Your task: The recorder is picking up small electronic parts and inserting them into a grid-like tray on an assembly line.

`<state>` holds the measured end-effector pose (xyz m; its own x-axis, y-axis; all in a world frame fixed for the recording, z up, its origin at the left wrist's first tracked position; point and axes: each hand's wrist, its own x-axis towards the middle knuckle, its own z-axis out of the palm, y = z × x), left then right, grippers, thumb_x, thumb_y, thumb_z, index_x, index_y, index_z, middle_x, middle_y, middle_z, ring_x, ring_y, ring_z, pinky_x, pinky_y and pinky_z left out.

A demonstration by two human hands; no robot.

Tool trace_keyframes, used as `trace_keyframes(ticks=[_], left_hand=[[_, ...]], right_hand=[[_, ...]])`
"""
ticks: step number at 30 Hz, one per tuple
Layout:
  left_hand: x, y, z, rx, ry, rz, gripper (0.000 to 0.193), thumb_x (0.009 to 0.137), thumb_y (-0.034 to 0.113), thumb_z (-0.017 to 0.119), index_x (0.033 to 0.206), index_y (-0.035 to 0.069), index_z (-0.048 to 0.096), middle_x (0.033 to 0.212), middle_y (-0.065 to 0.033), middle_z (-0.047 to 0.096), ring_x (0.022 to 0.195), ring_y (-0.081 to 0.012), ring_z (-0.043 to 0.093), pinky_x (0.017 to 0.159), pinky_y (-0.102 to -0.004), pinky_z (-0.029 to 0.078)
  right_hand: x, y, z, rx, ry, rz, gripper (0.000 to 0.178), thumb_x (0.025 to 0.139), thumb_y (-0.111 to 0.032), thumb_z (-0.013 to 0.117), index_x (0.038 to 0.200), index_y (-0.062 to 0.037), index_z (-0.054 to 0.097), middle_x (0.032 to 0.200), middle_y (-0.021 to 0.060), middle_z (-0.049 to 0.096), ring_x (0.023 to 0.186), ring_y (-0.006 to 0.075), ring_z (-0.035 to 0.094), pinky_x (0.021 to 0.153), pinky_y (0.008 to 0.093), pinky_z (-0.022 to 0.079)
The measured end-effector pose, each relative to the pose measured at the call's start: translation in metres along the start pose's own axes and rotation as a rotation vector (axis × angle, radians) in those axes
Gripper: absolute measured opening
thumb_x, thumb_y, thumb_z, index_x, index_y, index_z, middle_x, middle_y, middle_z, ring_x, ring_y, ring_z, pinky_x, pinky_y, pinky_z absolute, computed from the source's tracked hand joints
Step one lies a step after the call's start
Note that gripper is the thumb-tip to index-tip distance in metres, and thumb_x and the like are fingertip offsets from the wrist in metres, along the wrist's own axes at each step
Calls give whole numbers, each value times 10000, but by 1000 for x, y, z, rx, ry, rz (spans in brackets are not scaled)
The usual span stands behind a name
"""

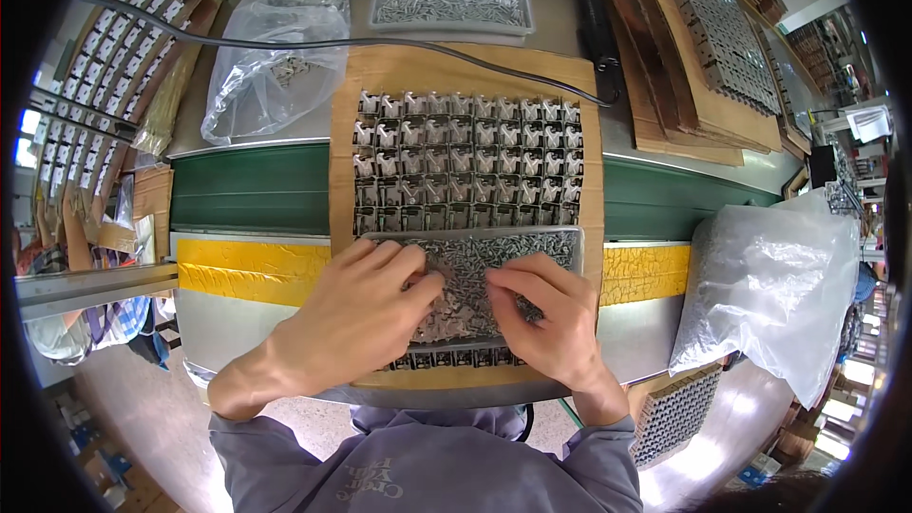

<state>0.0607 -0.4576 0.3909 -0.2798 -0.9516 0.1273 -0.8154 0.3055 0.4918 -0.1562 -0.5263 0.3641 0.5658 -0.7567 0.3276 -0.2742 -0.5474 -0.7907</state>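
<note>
A clear plastic tray [576, 245] full of small metal screws or pins rests on a cardboard sheet [344, 133]. My left hand [366, 299] reaches over the tray's left side, its fingers curled down to the parts. Over the right side, my right hand [546, 309] has thumb and forefinger pinched together; whatever they hold is too small to name. Just beyond the tray, rows of small metal brackets [465, 161] stand on the cardboard, many with pale pieces in them. The nearest row shows partly under the tray's front edge.
A second tray [449, 33] of metal pins stands at the back, beside a clear bag [285, 47]. A black cable [380, 42] crosses the bench to a dark tool [597, 19]. Stacked bracket boards [708, 28] are back right; a plastic bag [769, 285] hangs at the right edge.
</note>
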Motion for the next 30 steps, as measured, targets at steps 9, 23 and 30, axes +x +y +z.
trace_keyframes(ticks=[9,23,30], left_hand=[[0,-9,6,-111,107,114,191,740,34,813,904,59,718,800,-50,647,706,-264,617,679,-379,494],[-1,19,20,-858,146,-208,142,828,-137,699,937,-49,678,861,-119,738,795,-165,727,709,-285,563],[-10,9,15,-987,52,-184,128,859,-120,695,971,-59,685,885,-125,730,790,-167,701,713,-301,553]], right_hand=[[-3,13,-2,87,33,-65,258,755,105,700,995,18,736,780,127,685,607,260,655,535,336,518],[-14,2,10,130,72,-279,552,664,108,671,1209,22,689,755,55,646,571,202,612,510,308,487],[-11,-1,2,460,-53,31,364,738,83,760,1095,26,711,784,105,667,589,222,647,518,299,513]])
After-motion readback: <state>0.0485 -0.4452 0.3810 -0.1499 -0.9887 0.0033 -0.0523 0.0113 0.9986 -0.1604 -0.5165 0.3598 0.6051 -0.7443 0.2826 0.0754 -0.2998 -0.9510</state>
